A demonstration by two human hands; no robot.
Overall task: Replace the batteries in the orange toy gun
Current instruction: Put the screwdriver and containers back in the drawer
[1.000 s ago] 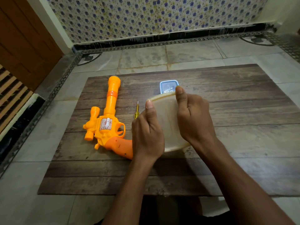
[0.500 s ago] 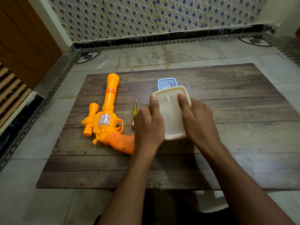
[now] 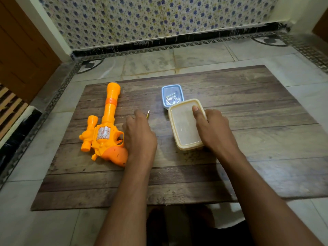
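The left hand (image 3: 139, 137) covers nearly all of the screwdriver (image 3: 148, 114), leaving only its tip showing, and also hides the butt end of the gun's (image 3: 104, 132) grip. The right hand (image 3: 213, 129) hides the cream lid's (image 3: 184, 124) right edge. What lies inside the blue box (image 3: 172, 95) is too small and glary to tell.

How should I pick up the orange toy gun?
Probably by the rounded handle at the near end of the orange toy gun, coming from the right, where the left hand already is. The gun lies flat with its long barrel pointing away, so the handle is the closest chunky part.
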